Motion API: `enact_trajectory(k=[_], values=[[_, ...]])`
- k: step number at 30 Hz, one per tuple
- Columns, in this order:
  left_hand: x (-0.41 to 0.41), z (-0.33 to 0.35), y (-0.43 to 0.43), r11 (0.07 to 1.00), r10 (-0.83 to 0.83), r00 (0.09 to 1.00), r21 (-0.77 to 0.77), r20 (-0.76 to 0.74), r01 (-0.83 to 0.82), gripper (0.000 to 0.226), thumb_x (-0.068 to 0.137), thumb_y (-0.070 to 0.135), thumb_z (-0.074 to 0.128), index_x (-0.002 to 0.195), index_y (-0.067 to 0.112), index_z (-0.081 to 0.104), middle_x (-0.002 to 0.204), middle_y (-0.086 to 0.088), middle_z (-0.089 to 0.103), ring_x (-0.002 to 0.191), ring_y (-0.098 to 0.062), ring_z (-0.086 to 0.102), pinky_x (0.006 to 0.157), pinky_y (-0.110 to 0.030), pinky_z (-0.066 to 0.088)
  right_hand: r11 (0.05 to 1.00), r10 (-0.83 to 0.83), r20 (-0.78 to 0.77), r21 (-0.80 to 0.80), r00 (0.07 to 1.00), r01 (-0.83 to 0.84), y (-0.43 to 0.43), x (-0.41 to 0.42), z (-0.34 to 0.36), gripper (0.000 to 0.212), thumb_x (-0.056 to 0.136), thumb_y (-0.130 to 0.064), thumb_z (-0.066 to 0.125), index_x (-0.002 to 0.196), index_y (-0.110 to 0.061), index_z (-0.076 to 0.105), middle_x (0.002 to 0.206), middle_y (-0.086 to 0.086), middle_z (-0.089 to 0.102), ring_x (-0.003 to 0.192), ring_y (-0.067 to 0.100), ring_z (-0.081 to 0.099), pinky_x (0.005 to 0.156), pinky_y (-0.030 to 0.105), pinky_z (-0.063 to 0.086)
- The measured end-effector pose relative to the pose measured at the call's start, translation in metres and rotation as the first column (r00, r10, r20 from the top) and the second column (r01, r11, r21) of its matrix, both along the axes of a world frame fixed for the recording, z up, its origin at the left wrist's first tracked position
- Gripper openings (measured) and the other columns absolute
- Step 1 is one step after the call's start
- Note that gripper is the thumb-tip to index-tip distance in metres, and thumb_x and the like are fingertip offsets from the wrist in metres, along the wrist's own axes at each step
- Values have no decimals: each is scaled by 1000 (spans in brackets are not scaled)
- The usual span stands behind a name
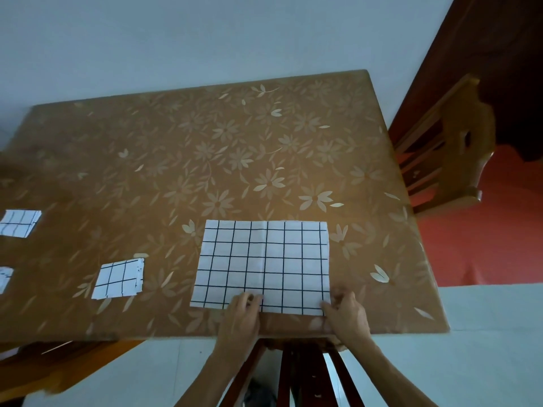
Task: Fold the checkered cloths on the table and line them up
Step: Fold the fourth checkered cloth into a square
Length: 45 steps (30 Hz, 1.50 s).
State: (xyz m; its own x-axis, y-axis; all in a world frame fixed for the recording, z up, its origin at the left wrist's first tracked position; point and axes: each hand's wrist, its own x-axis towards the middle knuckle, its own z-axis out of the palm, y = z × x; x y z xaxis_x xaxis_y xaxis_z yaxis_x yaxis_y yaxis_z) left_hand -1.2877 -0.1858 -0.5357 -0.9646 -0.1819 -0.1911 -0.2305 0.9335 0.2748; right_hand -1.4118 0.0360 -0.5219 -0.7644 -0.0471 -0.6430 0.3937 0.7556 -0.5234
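**Head view: both hands at the near edge of a half-spread cloth**

Head camera looks down on a table (pixel 176 136) under a brown flowered cover. A large checkered cloth (pixel 264 262) lies flat near the near edge, toward the right corner. The left hand (pixel 244 311) presses its fingers on the cloth's near hem around mid-width; the right hand (pixel 343 311) pinches the near right corner, fingers closed on the fabric. That hold likely pins one part while the corner is lifted for a fold. Three small folded cloths sit along the left edge: one (pixel 119 279) nearest, another (pixel 19 223) further back, a third (pixel 4 277) cut off by the frame. No containers are visible.
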Motion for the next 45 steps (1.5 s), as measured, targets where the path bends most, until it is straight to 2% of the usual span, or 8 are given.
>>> enact_trajectory(k=[10,15,24,30,34,36,40,45], values=[[-14,-8,35,993,-116,991,-28,-62,114,34,92,29,55,123,17,62,130,-10,58,119,-26,56,95,-37,55,988,155,64,7,986,-156,-6,27,6,18,89,-29,64,101,-17,70,95,-2,69,87,16,66,80,31,55],[-16,-21,41,965,-242,956,61,-165,255,34,74,13,82,103,20,67,118,0,57,107,-18,52,86,-29,52,952,270,-2,-147,963,-267,-6,54,15,9,84,-22,65,90,-23,72,81,-1,69,59,7,61,51,26,53],[-22,-21,31,965,-258,957,5,-130,260,51,55,3,86,98,20,66,100,3,62,91,-19,61,79,-32,56,979,37,2,-199,999,-36,5,84,55,7,90,-20,66,96,-24,65,71,5,68,51,7,57,48,23,49],[4,-14,-4,926,-162,957,297,-239,231,9,95,24,59,99,24,66,101,12,63,96,-8,57,84,-25,49,999,30,-162,-23,986,-34,-4,98,49,50,88,-12,66,132,-24,49,111,1,62,90,15,65,78,36,60],[27,5,-31,802,-81,976,568,-202,184,16,100,22,52,107,29,65,106,20,63,103,5,57,87,-19,49,958,270,-365,195,891,-211,-22,99,52,94,79,-7,67,155,-27,14,156,9,18,141,31,28,113,45,36],[37,5,-47,732,-7,988,672,-157,112,20,97,17,61,105,33,68,107,19,67,105,1,62,90,-26,55,895,422,-335,299,842,-330,-32,95,52,87,81,-14,67,154,-30,22,164,8,2,150,32,9,120,49,20],[56,7,-73,624,167,985,778,-47,-69,35,89,0,67,96,35,72,104,14,71,107,-9,66,96,-37,55,757,649,-330,369,685,-540,-59,87,56,26,90,-37,64,114,-29,70,155,-5,38,151,19,16,120,40,15],[75,14,-93,705,184,981,688,62,-175,48,82,15,80,119,40,62,120,28,61,112,12,56,102,-17,45,799,597,-386,207,703,-565,-106,92,76,24,91,-30,58,109,-18,70,97,-2,70,104,20,63,80,25,40]])
